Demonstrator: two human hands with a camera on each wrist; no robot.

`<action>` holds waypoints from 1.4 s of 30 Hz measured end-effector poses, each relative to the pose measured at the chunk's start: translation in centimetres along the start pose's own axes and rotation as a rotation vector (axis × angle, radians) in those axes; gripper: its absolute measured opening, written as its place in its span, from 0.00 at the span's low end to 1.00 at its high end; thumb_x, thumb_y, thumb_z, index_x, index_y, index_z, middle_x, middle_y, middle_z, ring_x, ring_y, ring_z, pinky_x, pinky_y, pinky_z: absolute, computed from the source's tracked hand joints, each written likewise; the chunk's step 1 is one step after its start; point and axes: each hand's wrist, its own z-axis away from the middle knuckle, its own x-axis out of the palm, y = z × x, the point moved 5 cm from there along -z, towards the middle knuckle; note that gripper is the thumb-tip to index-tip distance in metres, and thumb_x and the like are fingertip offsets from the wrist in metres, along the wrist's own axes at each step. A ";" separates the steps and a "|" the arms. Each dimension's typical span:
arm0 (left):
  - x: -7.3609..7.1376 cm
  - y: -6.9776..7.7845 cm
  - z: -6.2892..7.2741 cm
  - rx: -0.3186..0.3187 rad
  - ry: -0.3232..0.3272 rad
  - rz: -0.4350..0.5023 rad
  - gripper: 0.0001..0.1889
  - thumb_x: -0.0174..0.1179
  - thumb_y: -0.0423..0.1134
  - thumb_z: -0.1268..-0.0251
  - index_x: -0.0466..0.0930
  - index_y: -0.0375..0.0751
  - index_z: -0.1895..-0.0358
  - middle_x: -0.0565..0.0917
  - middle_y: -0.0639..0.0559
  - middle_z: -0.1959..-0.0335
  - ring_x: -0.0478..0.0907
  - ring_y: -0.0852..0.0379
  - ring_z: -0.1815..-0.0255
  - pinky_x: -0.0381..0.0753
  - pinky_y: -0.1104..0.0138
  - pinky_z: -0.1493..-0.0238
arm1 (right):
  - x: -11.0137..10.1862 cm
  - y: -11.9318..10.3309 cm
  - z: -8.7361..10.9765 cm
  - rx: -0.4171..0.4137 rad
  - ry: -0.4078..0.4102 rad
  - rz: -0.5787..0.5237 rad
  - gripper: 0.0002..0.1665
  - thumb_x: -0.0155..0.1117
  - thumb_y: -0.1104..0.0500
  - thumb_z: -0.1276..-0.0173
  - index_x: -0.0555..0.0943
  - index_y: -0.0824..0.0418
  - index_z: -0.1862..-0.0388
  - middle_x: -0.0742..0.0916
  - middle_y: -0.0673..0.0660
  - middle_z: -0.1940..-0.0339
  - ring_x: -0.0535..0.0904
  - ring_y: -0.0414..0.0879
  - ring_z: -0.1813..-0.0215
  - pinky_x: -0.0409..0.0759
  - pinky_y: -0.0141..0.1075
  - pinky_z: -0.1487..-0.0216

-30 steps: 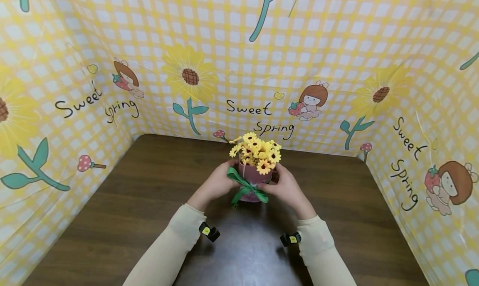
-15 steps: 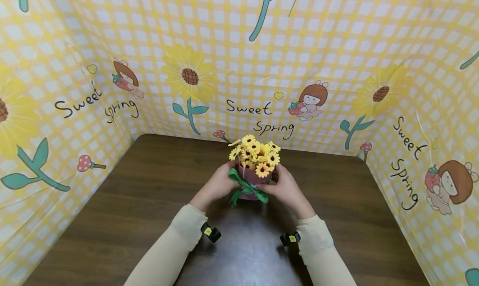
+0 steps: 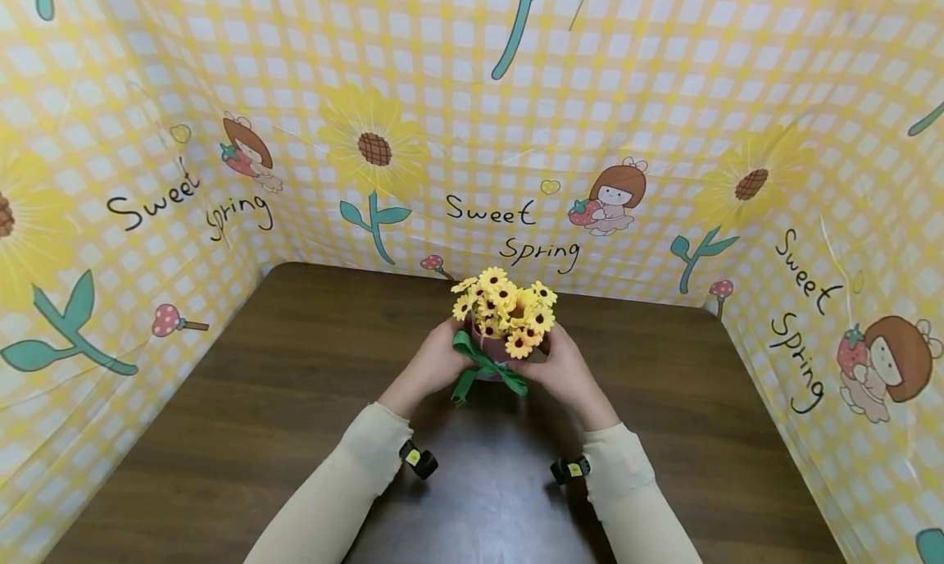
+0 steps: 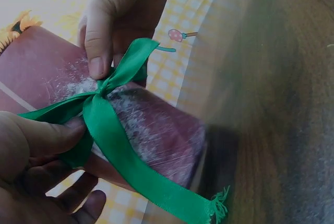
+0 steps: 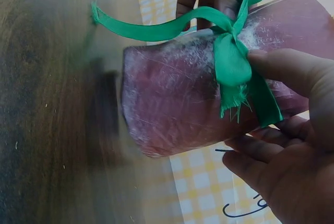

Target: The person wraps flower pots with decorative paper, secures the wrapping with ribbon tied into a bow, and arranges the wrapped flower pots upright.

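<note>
Between my two hands is a pink flower pot (image 3: 492, 348) filled with yellow artificial daisies (image 3: 503, 297). A green ribbon (image 3: 487, 367) is tied round its middle in a bow with frayed ends. My left hand (image 3: 437, 359) grips the pot from the left; in the left wrist view its thumb presses by the knot and its fingers pass behind. From the right, my right hand (image 3: 562, 371) holds it, thumb beside the bow in the right wrist view and fingers under the far side. The pot's scuffed pink wall (image 5: 172, 98) shows near its base, close over the tabletop.
A dark brown wooden table (image 3: 295, 433) lies under the hands. Yellow checked cloth (image 3: 472, 138) with printed sunflowers and "Sweet Spring" lettering stands round its back and both sides. Each wrist carries a small black camera (image 3: 419, 459).
The pot has tilted, its flowers coming slightly down toward me and its base showing less. Both hands have kept their hold, and the left forearm has shifted slightly right.
</note>
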 end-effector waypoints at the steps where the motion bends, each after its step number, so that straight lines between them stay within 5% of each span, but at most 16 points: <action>1: 0.0 0.0 0.0 0.006 0.008 0.007 0.29 0.70 0.29 0.45 0.76 0.34 0.37 0.84 0.42 0.48 0.82 0.53 0.54 0.82 0.58 0.49 | 0.0 0.0 0.0 -0.006 0.005 0.001 0.48 0.82 0.59 0.43 0.68 0.46 0.26 0.77 0.49 0.31 0.74 0.48 0.29 0.73 0.51 0.30; 6: 0.2 0.1 0.1 0.014 0.026 0.022 0.31 0.70 0.31 0.40 0.74 0.38 0.32 0.83 0.42 0.42 0.81 0.51 0.48 0.81 0.55 0.45 | 0.0 0.2 0.0 -0.014 0.017 0.037 0.49 0.82 0.59 0.43 0.67 0.46 0.25 0.76 0.51 0.30 0.73 0.49 0.29 0.73 0.54 0.31; 18: 0.2 0.0 0.0 -0.018 -0.003 -0.060 0.24 0.70 0.29 0.47 0.79 0.34 0.43 0.85 0.42 0.52 0.81 0.53 0.58 0.81 0.59 0.53 | 0.0 -0.1 -0.1 -0.015 -0.037 0.060 0.49 0.83 0.60 0.46 0.69 0.45 0.28 0.78 0.49 0.32 0.74 0.47 0.30 0.72 0.51 0.30; 28: 0.1 0.2 0.2 0.034 -0.021 -0.121 0.33 0.75 0.33 0.48 0.75 0.37 0.35 0.85 0.41 0.44 0.82 0.52 0.49 0.81 0.55 0.45 | 0.0 -0.8 -0.2 -0.081 -0.073 0.097 0.51 0.86 0.62 0.52 0.71 0.48 0.29 0.79 0.52 0.34 0.75 0.50 0.31 0.71 0.55 0.30; 42: 0.2 0.2 0.6 0.058 -0.063 -0.155 0.32 0.75 0.34 0.44 0.76 0.40 0.35 0.84 0.44 0.43 0.82 0.50 0.44 0.81 0.53 0.41 | 0.5 -0.7 -0.3 -0.137 -0.157 0.027 0.46 0.86 0.66 0.53 0.76 0.44 0.37 0.83 0.46 0.43 0.79 0.44 0.40 0.77 0.50 0.37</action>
